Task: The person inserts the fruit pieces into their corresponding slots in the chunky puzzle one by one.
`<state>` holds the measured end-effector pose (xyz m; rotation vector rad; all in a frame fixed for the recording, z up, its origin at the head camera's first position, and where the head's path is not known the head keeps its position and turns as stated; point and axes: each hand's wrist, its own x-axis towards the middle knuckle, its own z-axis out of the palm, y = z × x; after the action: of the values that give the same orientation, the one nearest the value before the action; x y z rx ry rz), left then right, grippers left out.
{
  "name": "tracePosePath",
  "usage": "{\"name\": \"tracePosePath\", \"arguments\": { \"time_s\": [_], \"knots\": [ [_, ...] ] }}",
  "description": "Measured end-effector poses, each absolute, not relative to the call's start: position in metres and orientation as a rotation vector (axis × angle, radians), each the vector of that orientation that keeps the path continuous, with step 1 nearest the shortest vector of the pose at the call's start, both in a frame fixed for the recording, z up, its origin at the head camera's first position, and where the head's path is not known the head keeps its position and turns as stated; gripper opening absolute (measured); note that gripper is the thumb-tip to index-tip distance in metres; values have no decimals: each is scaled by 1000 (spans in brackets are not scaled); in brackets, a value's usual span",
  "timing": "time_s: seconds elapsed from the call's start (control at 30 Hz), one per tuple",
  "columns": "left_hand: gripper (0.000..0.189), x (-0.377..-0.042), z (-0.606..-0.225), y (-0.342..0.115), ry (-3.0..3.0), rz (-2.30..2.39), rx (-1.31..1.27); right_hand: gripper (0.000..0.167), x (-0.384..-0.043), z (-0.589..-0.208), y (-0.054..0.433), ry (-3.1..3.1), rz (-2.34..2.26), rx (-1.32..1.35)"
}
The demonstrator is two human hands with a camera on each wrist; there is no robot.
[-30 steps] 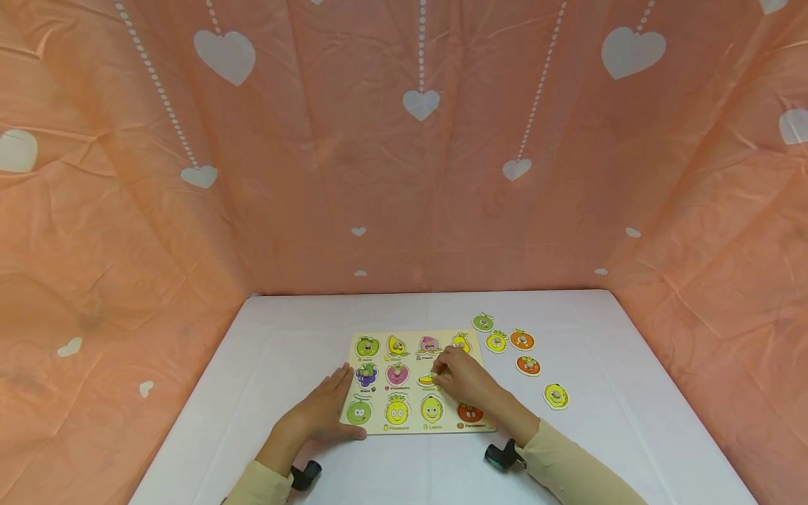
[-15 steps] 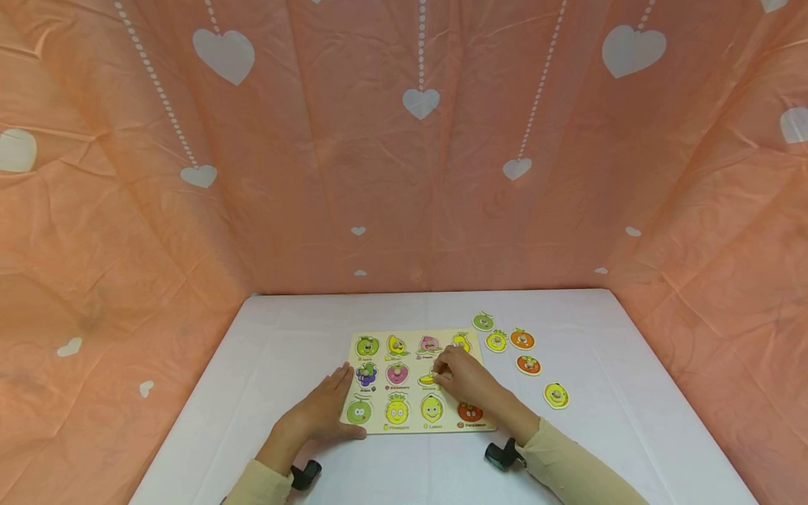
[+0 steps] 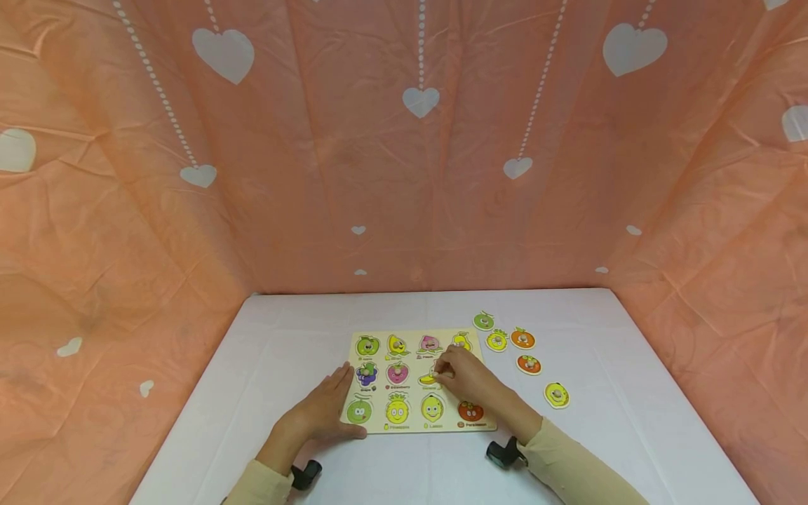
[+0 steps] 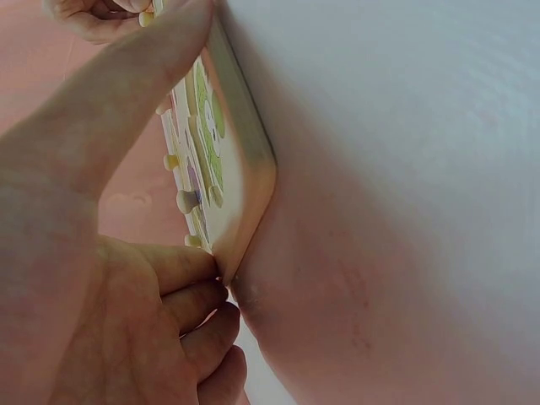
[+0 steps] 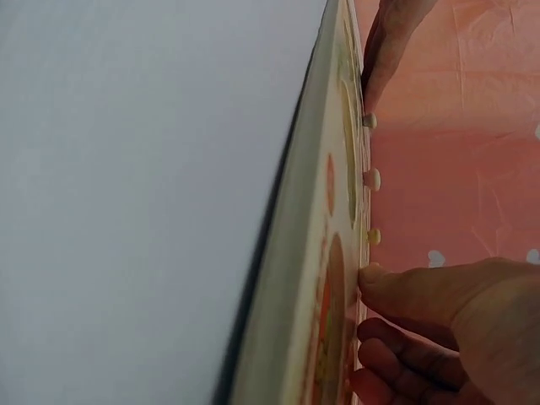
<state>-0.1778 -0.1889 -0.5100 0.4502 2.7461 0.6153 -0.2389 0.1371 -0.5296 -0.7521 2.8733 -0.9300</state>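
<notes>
A wooden fruit puzzle board [image 3: 413,391] lies on the white table. My left hand [image 3: 318,410] rests at its left side, fingers against the left edge and thumb along the near edge by the corner. With its thumb and fingertips, my right hand [image 3: 467,382] pinches the banana puzzle piece [image 3: 426,379] at the middle row's third slot. That hand hides part of the banana and the slot to its right. Knobbed apple [image 3: 367,346], peach [image 3: 429,344], grape [image 3: 366,375] and strawberry [image 3: 398,373] pieces sit in the board. The bottom row shows printed fruit pictures without knobs.
Several loose pieces lie right of the board: a green melon-like piece [image 3: 483,321], a pineapple [image 3: 496,341], an orange [image 3: 522,339], a red-orange fruit [image 3: 529,365] and a yellow lemon-like piece [image 3: 557,395]. Pink heart-printed cloth [image 3: 429,210] walls the table's back and sides.
</notes>
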Motion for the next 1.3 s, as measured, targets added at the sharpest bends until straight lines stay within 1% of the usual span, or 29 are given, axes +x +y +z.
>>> {"name": "tracePosePath", "arguments": {
  "time_s": [0.2,0.57,0.77,1.2,1.3],
  "knots": [
    [128,-178,-510,-189,2745,608,448,6,-238,-529,144,2868,-937,-780],
    [128,-178,-508,-190,2739,616,436,11,-238,-520,164,2872,-1052,-632],
    [128,-178,-510,-190,2737,629,446,11,-241,-519,176,2893,-1101,-538],
    [128,-178,-509,-191,2731,650,475,10,-248,-519,209,3022,-1092,-564],
    [128,-178,-508,-191,2730,649,472,13,-249,-518,217,3040,-1089,-546]
  ]
}}
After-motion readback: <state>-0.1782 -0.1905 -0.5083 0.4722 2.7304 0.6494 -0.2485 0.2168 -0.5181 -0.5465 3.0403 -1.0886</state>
